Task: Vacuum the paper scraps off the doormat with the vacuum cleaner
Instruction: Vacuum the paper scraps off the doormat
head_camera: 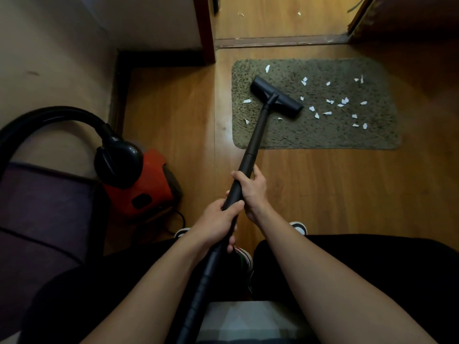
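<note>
While both my left hand [218, 219] and right hand [250, 188] clamp the wand [255, 135], I should sweep the nozzle [275, 96] slowly rightward across the doormat [310, 137], over the paper scraps [344, 101].

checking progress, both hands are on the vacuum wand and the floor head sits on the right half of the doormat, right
Not quite. The head view shows the floor head on the left half of the doormat, with most paper scraps to its right. Left hand and right hand do hold the wand.
</note>
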A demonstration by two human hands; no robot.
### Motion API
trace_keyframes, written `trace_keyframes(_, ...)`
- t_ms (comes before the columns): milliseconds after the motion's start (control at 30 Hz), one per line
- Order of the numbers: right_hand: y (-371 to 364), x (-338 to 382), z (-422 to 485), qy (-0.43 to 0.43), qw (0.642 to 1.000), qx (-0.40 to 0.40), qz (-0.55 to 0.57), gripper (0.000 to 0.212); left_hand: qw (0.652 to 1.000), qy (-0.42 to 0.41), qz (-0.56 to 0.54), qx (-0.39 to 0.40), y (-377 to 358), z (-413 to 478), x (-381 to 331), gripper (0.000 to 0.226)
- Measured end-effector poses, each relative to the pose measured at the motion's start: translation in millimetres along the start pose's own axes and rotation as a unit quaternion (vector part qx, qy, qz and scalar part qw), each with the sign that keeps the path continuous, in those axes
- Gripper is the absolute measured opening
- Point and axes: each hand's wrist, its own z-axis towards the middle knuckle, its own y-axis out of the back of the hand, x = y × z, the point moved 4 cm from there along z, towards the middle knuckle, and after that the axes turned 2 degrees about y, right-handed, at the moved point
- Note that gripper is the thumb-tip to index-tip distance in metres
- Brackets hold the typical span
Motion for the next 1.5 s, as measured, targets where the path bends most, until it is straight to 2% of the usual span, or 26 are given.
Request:
trace_keyframes(300,-26.3,-24.4,-73.4,-0.029,0.999,0.006,0.039,0.029,0.999,-0.01,0.005,-0.032,21.3,-72.8,36.4,0.026)
trace_keyframes(667,-44.1,-32.8,-118.7,-0.032,0.999,0.041,0.003,0.027,0.998,-0.004,-0.003,-0.056,33.7,-108.2,65.4,0.027)
trace_keyframes(867,-46.1,-37.8,-115.0,-0.039,0.998,0.05,-0.008,0.032,0.998,0.005,0.004,-0.062,35.8,-103.0,67.5,0.023)
trace_keyframes(967,-44.3,-34.9,-105.0,-0.04,0.998,0.047,0.004,0.026,0.998,-0.003,0.01,-0.063,34.5,-94.9,62.7,0.022)
trace_keyframes(1200,-42.7,-12.1,-70.9,-0.037,0.998,0.045,0.025,0.019,0.996,-0.015,0.027,-0.084,30.6,-66.6,33.7,0.022)
trace_keyframes(1500,-44.6,23.1,-18.8,-0.033,0.998,0.038,0.046,0.027,0.996,-0.018,0.029,-0.081,27.7,-22.4,-13.6,0.022)
